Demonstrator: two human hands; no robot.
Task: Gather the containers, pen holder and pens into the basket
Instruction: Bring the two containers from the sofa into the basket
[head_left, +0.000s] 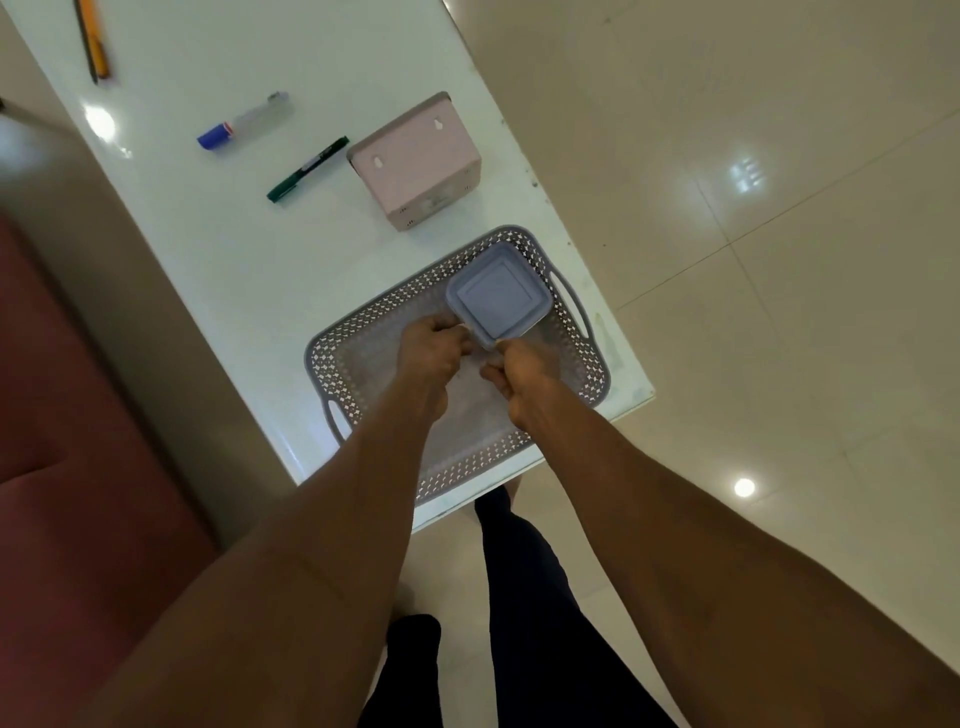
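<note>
Lidded container (497, 297) is sitting in the far right part of the basket (332, 347), just ahead of both hands. Left hand (431, 353) is curling on its near left corner, right hand (519, 374) on its near right corner; both seem to be gripping it, the contact partly hidden. Both forearms are reaching forward, roughly equally near. Pen holder (415, 166), green pen (307, 169), blue marker (244, 127) and orange pen (93, 36) are lying farther out on the table (234, 260).
</note>
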